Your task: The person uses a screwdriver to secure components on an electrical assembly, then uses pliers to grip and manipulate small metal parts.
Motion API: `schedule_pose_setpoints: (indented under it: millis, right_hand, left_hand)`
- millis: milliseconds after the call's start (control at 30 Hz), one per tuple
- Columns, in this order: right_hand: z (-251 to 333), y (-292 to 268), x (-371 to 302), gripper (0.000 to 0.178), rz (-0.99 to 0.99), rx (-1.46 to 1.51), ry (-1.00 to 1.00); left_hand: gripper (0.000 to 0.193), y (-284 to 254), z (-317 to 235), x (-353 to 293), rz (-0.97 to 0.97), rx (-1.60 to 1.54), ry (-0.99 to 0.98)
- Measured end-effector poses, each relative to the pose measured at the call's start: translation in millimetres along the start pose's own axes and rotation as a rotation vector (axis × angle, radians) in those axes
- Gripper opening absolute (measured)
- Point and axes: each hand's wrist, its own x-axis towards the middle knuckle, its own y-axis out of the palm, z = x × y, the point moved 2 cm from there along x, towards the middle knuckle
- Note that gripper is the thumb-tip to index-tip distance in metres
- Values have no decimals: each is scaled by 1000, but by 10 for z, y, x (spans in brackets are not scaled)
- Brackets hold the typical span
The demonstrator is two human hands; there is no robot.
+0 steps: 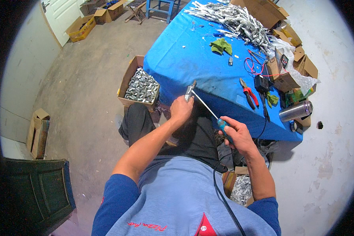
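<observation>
Pale blue shirt cloth [169, 192] fills the bottom of my view, a dark cable [228, 208] across it. At the near edge of the blue-covered desk [177, 51], I have the left hand [181, 109] pinching a silvery metal piece [188, 93]. My right hand [238, 135] wraps around a blue-handled screwdriver [221, 122], its tip touching or just beside that piece; I cannot tell which. Red-handled pliers [248, 94] lie on the desk to the right.

Smooth metal screwdriver shaft [205, 105], plastic handle [222, 124], matt cloth table cover [181, 59], glossy metal flask [295, 112]
</observation>
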Motion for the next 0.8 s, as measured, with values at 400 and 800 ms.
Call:
schedule_pose_setpoints:
  millis: [400,800]
  right_hand:
    - [-2,-19,18,45,42,29,-1]
    - [-60,4,120,47,119,127,25]
  left_hand:
    - [43,-31,-47,-30,10,-40,-37]
    - [38,-12,-50,5,-54,68,38]
